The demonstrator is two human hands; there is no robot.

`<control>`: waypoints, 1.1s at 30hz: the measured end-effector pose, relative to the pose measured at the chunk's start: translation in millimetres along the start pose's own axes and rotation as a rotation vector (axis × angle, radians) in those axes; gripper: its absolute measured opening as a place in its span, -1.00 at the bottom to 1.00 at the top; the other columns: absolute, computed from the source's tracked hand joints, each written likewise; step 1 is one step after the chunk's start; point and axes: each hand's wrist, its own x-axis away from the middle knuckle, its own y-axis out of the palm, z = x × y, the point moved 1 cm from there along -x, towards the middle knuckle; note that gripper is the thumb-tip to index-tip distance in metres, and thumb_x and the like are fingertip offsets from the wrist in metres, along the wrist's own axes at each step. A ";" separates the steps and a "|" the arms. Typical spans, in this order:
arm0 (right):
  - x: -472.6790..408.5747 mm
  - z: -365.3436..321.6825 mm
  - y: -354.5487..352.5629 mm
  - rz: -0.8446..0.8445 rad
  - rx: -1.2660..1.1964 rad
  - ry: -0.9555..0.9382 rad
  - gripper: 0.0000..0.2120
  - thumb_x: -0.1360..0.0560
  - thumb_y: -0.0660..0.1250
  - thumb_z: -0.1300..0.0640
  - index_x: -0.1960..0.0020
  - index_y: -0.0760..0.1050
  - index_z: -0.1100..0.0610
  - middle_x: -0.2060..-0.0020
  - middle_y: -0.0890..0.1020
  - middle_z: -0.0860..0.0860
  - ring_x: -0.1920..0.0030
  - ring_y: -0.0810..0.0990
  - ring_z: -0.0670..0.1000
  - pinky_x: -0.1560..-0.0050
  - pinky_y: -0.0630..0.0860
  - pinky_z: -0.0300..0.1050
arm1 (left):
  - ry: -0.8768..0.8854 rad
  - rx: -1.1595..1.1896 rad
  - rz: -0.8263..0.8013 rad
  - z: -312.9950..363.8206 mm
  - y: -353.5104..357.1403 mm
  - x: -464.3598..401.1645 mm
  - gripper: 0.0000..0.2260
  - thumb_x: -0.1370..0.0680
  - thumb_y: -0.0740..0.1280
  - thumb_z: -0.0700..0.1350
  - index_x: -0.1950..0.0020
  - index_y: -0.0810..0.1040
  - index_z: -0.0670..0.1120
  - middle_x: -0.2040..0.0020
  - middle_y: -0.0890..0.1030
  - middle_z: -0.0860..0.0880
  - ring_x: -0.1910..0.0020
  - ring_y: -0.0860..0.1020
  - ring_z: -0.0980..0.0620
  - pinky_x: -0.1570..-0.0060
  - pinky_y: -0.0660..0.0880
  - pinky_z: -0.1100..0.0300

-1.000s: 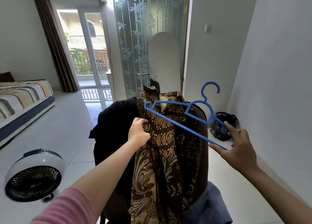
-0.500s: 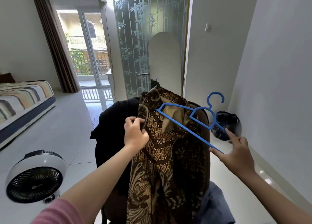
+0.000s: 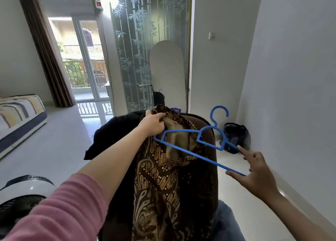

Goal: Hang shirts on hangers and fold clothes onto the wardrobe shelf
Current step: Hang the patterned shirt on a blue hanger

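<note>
A brown batik shirt hangs down over a chair back in the middle of the view. My left hand grips its collar at the top and holds it open. A blue plastic hanger lies tilted across the collar opening, its left end close under my left hand, its hook pointing up to the right. My right hand holds the hanger's right end between thumb and forefinger.
A black garment drapes over the chair beside the shirt, blue cloth lies below. A white fan stands on the floor at left, a bed further left. A dark bag sits by the right wall.
My left hand has lifted the collar higher and spread it. The hanger's left end has moved down into the collar opening, and my right hand has dropped a little.
</note>
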 end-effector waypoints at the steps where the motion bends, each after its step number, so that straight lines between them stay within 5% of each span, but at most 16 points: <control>1: 1.5 3.0 -3.9 -0.010 -0.003 -0.016 -0.09 -0.16 0.45 -0.28 -0.43 0.34 0.04 0.09 0.42 -0.02 0.19 0.51 0.00 0.39 0.52 -0.22 | -0.009 -0.018 0.015 0.6 -0.2 -1.4 -0.56 -0.60 0.11 0.00 -0.50 0.21 0.07 -0.50 0.04 -0.19 -0.33 0.38 -0.19 -0.36 0.29 0.10; 5: 9.2 9.6 -16.9 0.009 -0.003 -0.036 -0.10 -0.15 0.47 -0.25 -0.42 0.35 0.04 0.07 0.42 -0.07 0.11 0.49 -0.05 0.31 0.45 -0.33 | -0.010 -0.020 0.100 -1.9 -2.1 -4.7 -0.58 -0.62 0.09 0.00 -0.43 0.32 -0.13 -0.42 0.27 -0.19 -0.31 0.40 -0.18 -0.31 0.31 0.07; 10: 8.6 4.9 -23.3 0.094 0.042 0.017 -0.08 -0.12 0.56 -0.15 -0.41 0.38 0.12 0.12 0.42 0.02 0.28 0.42 -0.04 0.43 0.43 -0.26 | 0.067 0.074 0.241 -12.3 -7.1 -1.9 -0.70 -0.59 0.24 -0.04 -0.21 0.57 -0.17 -0.19 0.55 -0.14 -0.21 0.48 -0.11 -0.22 0.35 0.11; 14: 2.1 -7.5 -19.7 0.141 0.108 -0.027 -0.08 -0.09 0.64 -0.04 -0.37 0.42 0.21 0.16 0.43 0.08 0.36 0.39 -0.03 0.52 0.30 -0.35 | 0.146 0.163 0.282 -14.2 -11.7 8.7 -0.68 -0.46 0.36 -0.23 -0.22 0.58 -0.14 -0.18 0.58 -0.10 -0.20 0.50 -0.05 -0.23 0.35 0.22; 21: -2.6 -45.8 -11.8 0.193 0.138 -0.163 -0.09 -0.10 0.64 -0.09 -0.37 0.43 0.15 0.14 0.44 0.09 0.33 0.42 -0.03 0.55 0.44 -0.20 | 0.342 0.095 0.177 7.8 -32.6 45.7 -0.62 -0.42 0.35 -0.26 -0.24 0.58 -0.13 -0.11 0.59 -0.05 -0.11 0.52 0.02 -0.11 0.38 0.33; 33: 11.1 -120.9 -20.5 0.305 0.139 -0.269 -0.12 -0.12 0.62 -0.15 -0.35 0.46 0.13 0.15 0.45 0.09 0.30 0.42 -0.04 0.52 0.45 -0.23 | 0.406 0.034 0.210 54.9 -90.0 133.8 -0.71 -0.42 0.30 -0.25 -0.12 0.61 -0.24 -0.15 0.56 -0.08 -0.11 0.51 -0.06 -0.16 0.47 0.09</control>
